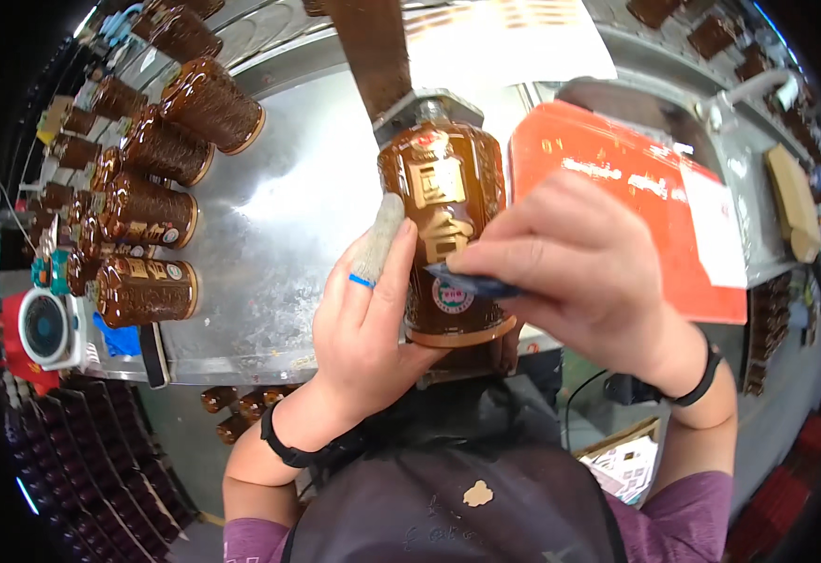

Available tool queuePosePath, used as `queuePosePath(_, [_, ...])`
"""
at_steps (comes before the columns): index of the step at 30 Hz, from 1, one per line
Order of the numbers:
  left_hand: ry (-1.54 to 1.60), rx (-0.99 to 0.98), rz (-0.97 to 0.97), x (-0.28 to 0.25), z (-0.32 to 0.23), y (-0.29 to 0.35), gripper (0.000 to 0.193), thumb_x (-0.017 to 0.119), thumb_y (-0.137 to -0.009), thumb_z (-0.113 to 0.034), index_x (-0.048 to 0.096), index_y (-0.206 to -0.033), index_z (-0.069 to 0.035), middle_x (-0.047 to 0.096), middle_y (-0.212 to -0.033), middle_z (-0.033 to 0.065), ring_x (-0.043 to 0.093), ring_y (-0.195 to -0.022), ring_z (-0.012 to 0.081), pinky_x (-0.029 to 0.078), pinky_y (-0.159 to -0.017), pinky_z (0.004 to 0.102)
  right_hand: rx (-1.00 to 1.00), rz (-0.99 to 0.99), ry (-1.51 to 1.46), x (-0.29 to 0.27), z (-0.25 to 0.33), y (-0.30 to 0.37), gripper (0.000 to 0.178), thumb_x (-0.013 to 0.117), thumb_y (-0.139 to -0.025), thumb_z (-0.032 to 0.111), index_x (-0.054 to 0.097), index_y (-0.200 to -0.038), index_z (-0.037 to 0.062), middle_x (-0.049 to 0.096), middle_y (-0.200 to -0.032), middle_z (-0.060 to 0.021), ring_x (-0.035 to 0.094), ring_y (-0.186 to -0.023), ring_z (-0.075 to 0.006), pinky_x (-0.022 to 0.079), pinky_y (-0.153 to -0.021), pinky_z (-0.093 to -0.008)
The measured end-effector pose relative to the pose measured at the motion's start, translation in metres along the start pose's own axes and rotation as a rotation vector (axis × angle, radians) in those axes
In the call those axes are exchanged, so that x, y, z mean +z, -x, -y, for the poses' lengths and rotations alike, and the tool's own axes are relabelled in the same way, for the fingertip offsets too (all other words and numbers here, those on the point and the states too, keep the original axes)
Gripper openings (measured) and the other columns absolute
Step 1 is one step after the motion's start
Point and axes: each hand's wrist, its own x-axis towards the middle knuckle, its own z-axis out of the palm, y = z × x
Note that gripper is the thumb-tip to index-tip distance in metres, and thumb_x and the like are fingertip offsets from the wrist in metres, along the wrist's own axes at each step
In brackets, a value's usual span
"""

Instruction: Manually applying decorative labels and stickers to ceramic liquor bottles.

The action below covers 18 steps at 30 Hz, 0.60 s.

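Note:
A brown glass bottle [467, 197] with raised gold characters and a round label near its base lies tilted in front of me, its neck pointing away. My left hand [359, 328] grips its left side and lower end; one finger wears a grey cover [379, 239] with a blue band. Between the thumb and fingers of my right hand [579, 272] is a small dark blue piece [467, 281], perhaps cloth. Its tip meets the bottle just above the round label. My right fingers hide part of the blue piece, and the bottle's underside is out of sight.
Several similar brown bottles [152, 208] stand along the left of the metal table [260, 216]. An orange-red folder [617, 178] lies to the right, near a pale tap [748, 94]. A round-dialled scale [46, 326] sits far left. More bottles fill racks below left.

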Motion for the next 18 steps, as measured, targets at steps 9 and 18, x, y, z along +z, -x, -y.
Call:
queuePosePath(9, [0.026,0.035,-0.106,0.007,0.004,0.004,0.096,0.087,-0.067,-0.039,0.044,-0.137,0.012,0.06,-0.127,0.0239,0.063,-0.111,0.0409,0.058,-0.089,0.0385,-0.253,0.051,0.337,-0.001,-0.012,-0.007,0.037,0.066,-0.063,0.015,0.074,-0.097,0.0038,0.067,-0.088,-0.0049,0.063,-0.074,-0.02,0.052,-0.061,-0.0315])
queuePosePath(18, [0.127,0.011,-0.119,0.009,0.005,0.0,0.087,0.081,-0.073,-0.036,0.046,-0.135,0.014,0.067,-0.111,0.0235,0.068,-0.085,0.0286,0.053,-0.099,0.0435,-0.299,0.15,0.358,-0.005,-0.006,-0.011,0.038,0.068,-0.063,0.012,0.075,-0.099,0.0025,0.069,-0.086,-0.0061,0.063,-0.073,-0.0188,0.051,-0.063,-0.0287])
